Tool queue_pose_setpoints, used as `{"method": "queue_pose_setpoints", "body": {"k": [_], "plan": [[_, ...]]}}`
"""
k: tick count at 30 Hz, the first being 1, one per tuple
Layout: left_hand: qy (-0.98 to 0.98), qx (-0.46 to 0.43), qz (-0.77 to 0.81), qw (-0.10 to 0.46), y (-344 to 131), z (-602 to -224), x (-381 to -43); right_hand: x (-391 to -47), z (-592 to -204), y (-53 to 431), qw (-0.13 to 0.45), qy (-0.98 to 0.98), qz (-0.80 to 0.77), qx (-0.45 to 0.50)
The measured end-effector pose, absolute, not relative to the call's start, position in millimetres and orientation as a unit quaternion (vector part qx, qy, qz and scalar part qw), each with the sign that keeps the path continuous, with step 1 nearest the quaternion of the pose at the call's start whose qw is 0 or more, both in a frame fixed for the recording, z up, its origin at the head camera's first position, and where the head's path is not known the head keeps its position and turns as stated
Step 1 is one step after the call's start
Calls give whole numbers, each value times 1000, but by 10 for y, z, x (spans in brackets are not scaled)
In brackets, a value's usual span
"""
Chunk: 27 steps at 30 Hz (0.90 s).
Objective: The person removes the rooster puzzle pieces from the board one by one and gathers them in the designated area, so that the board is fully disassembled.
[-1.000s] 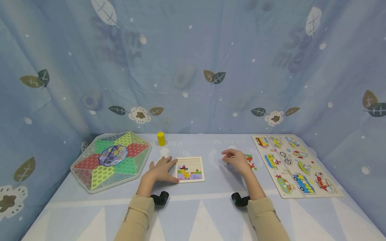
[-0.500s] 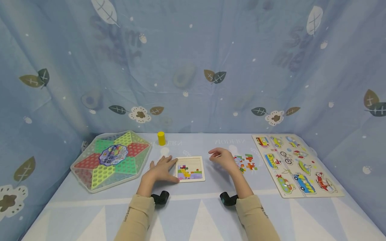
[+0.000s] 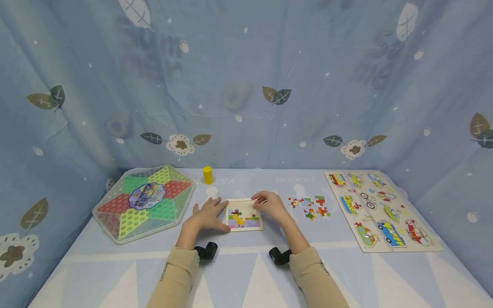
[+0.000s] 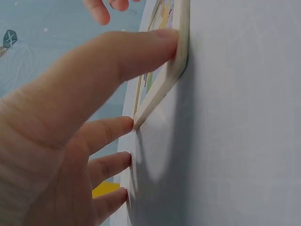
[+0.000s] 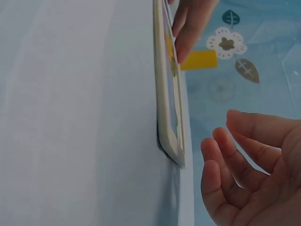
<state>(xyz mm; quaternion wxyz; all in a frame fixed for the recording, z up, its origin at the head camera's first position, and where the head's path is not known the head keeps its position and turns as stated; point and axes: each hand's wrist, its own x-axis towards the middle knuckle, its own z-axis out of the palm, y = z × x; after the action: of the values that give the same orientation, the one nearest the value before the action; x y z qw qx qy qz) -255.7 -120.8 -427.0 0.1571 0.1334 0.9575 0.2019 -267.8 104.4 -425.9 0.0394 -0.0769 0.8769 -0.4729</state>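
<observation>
A small wooden jigsaw tray [image 3: 244, 229] lies on the table; coloured pieces cover its lower part, and its upper part shows bare wood. My left hand [image 3: 208, 217] rests at the tray's left side, fingers spread and fairly straight. In the left wrist view, its thumb [image 4: 162, 42] presses the tray's rim and a fingertip [image 4: 126, 123] touches a corner. Over the tray's upper right corner is my right hand [image 3: 269, 206], thumb and fingers bent close together. No piece shows at its fingertips in the right wrist view. Several loose jigsaw pieces [image 3: 309, 202] lie to the right.
A hexagonal Chinese checkers board [image 3: 161, 209] lies at the left. Behind the tray stands a yellow cylinder [image 3: 208, 175]. A wooden peg puzzle board [image 3: 379, 209] with vehicle pictures lies at the right. A blue patterned curtain [image 3: 246, 94] hangs along the table's back.
My right hand has moved left from beside the loose pieces to the tray's upper right corner, uncovering those pieces. My left hand keeps its place at the tray.
</observation>
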Motion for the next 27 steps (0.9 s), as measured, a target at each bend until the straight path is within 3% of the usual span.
{"method": "queue_pose_setpoints", "body": {"k": [14, 27], "plan": [[957, 134, 198, 163, -1207, -4256, -2565, -2689, -4342, 778, 105, 883, -446, -103], [958, 138, 196, 158, -1212, -4257, -2561, -2684, -4384, 561, 96, 935, -312, -138]]}}
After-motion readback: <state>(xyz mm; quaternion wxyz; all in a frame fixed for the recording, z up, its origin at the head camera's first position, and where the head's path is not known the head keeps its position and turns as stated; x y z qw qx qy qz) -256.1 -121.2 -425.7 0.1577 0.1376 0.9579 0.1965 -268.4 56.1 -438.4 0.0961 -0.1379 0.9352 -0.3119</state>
